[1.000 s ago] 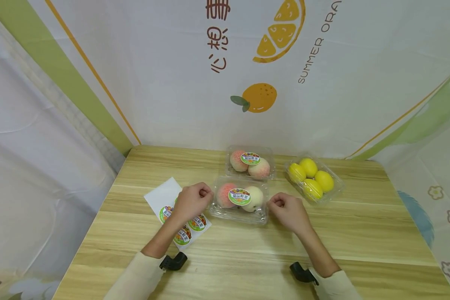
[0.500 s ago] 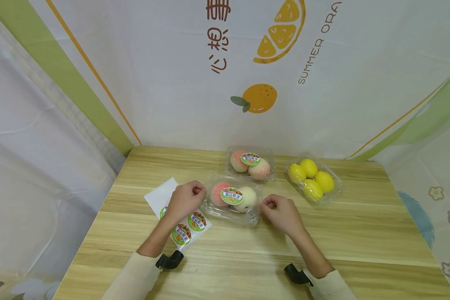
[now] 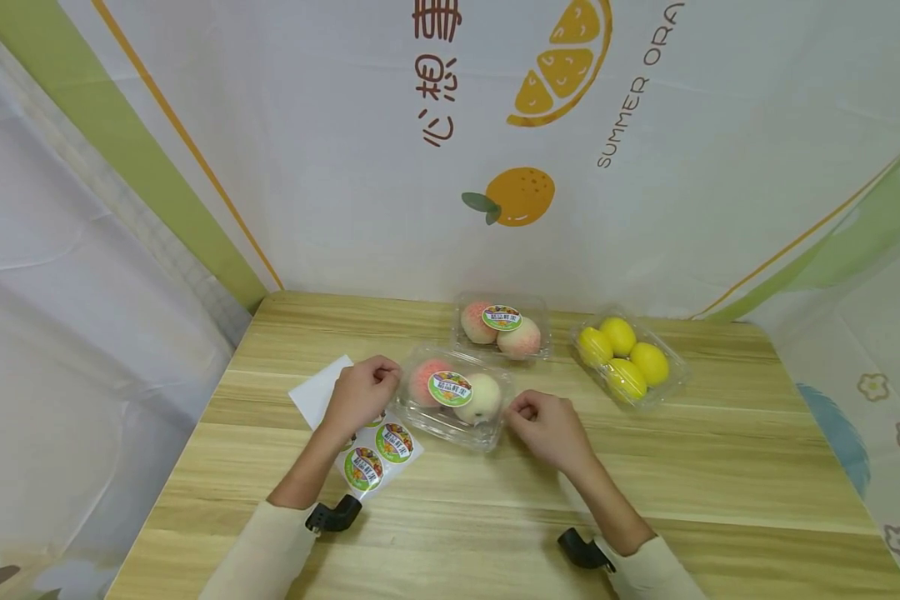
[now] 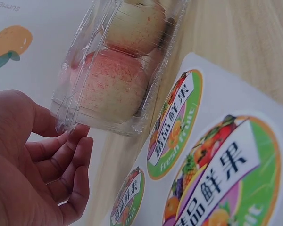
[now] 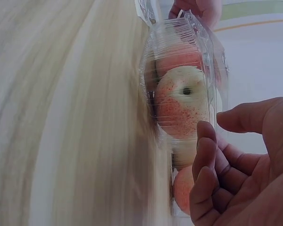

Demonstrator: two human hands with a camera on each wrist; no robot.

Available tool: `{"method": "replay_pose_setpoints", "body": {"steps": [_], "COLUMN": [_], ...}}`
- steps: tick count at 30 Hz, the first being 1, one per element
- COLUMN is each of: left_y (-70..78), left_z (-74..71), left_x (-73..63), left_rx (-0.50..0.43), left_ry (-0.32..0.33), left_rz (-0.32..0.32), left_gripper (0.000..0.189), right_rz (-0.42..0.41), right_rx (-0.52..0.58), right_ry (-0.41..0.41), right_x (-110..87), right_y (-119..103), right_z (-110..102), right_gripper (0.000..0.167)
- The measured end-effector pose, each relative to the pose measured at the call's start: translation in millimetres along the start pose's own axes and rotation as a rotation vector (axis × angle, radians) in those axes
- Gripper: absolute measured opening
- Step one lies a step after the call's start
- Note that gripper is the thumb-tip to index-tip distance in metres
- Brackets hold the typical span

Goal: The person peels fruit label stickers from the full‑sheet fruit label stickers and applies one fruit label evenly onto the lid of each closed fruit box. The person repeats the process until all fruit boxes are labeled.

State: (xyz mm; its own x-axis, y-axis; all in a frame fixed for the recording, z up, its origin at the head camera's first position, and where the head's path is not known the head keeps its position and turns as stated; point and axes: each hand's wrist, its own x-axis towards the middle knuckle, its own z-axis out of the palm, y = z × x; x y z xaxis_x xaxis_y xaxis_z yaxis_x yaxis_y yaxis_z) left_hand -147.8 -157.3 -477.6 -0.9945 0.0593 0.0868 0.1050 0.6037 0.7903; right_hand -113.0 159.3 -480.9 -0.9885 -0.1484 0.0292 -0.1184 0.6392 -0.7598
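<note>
We see the left hand [image 3: 357, 393] pinching the left end of a clear box [image 3: 450, 434] with two peaches [image 3: 426, 381], and the right hand [image 3: 550, 428], held narrow, pinching its right end. The box sits between both hands, just in front of another peach box [image 3: 463, 343]; we find a sticker sheet [image 3: 315, 393] beneath the left hand

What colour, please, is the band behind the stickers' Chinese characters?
The band is white, clearest in the left wrist view.

Your head view looks down over the worktop [image 3: 450, 533] — the wrist views, close in, share the nearer fruit box [image 3: 446, 432] from opposite ends.
</note>
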Motion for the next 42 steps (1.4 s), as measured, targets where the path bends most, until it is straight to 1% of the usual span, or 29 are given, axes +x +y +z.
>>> {"method": "replay_pose_setpoints", "body": {"steps": [2,5,10,15,21,29,35,42], "left_y": [-0.1,-1.5,-4.7,-8.9,-14.6,-17.8,-22.1,-26.9], "left_z": [-2.3,-5.2,-10.2,-14.2,-18.7,-25.4,-29.5,-31.1], "left_x": [0.5,2.1,5.1,10.1,14.7,23.7,32.5,40.0], "left_rx": [-0.014,-0.010,-0.015,-0.016,-0.036,-0.064,-0.073,-0.087], "left_ry": [-0.016,-0.022,-0.012,0.004,-0.009,-0.007,0.008,0.017], "left_rz": [-0.023,-0.043,-0.046,-0.049,-0.065,-0.075,-0.118,-0.129], "left_gripper": [0.026,0.026,0.026,0.026,0.028,0.029,0.030,0.033], "right_rz": [-0.003,-0.008,-0.028,-0.042,-0.046,-0.058,-0.078,-0.091], "right_rx": [0.004,0.003,-0.001,0.020,0.033,0.053,0.040,0.042], "right_ry": [-0.002,-0.004,-0.011,-0.017,-0.031,-0.048,-0.056,-0.067], "right_x": [0.4,1.3,3.0,4.2,4.7,5.5,8.1,9.8], "right_y": [-2,-5,-10,-14,-18,-27,-31,-36], "right_z": [2,5,10,14,20,27,33,38], "right_gripper": [0.009,0.009,0.009,0.010,0.011,0.011,0.009,0.009]}}
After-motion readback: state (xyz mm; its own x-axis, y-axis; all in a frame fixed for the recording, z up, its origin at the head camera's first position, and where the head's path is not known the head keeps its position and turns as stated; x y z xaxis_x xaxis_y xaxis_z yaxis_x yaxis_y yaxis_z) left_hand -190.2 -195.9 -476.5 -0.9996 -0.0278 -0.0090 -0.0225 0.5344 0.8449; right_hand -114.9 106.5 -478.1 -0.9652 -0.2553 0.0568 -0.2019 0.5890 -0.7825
